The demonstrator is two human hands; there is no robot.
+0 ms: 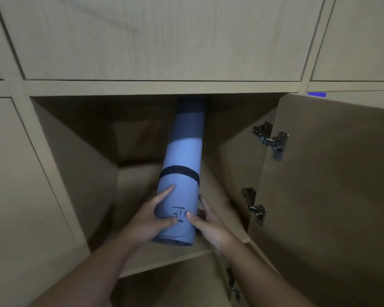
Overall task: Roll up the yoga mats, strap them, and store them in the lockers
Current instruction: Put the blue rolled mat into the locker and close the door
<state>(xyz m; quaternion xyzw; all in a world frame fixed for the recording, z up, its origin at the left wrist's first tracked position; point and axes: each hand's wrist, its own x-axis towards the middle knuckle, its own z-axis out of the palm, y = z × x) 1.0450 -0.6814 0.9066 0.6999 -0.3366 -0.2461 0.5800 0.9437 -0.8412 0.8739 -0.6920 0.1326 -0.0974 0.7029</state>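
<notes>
Both hands grip the near end of the rolled blue yoga mat (182, 173): left hand (151, 216) and right hand (206, 220) curl around its sides. The mat's long axis runs away from the hands, far end deep inside the open locker (75, 151). Best to push straight along that axis, keeping the black strap (180, 171) clear of the locker's edge.

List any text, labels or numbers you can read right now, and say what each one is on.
Rolled blue yoga mat, near the end gripped by the left hand and right hand: dark printed marks, too blurred to read.
Small blue tag above the open locker door: no text legible.
Nothing else carries writing.
</notes>
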